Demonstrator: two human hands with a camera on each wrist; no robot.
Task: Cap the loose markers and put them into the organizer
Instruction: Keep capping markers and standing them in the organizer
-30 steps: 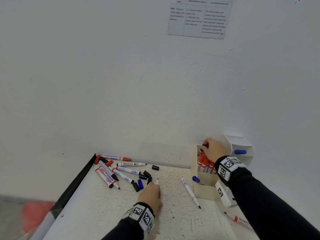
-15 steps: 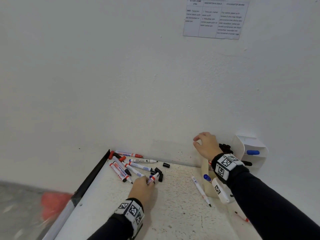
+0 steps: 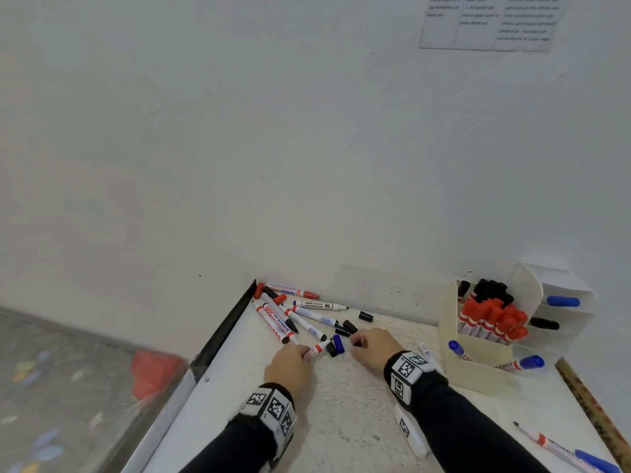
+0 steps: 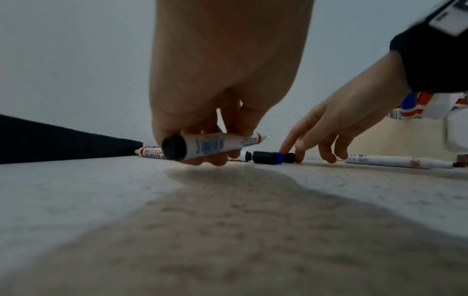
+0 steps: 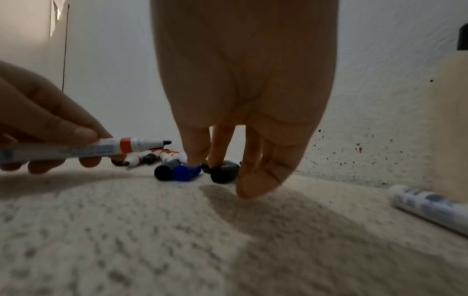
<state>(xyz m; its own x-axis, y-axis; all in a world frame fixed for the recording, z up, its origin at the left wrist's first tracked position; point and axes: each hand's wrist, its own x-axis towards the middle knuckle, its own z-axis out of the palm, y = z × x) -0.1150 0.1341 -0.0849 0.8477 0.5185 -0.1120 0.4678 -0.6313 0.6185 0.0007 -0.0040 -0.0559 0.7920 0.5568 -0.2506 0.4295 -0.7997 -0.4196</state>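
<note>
Now uncapped marker (image 3: pixel 317 348) level in left hand (image 3: pixel 288 370), tip toward right hand (image 3: pixel 374 349) fingering caps (image 3: pixel 336 346).

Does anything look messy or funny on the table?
Yes. Uncapped markers lie jumbled in the far-left corner, loose caps scattered beside them. The left hand holds a marker with its tip bare. Another uncapped marker lies alone, near right.

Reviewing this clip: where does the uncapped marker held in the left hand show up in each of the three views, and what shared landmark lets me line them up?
Head: the held marker is low centre, poking up-right from the left hand.
Left wrist: centre, butt end toward the camera, fingers curled round it.
Right wrist: left edge, tip pointing right.
Shared landmark: the blue cap on the table beside black caps, just past the tip.
</note>
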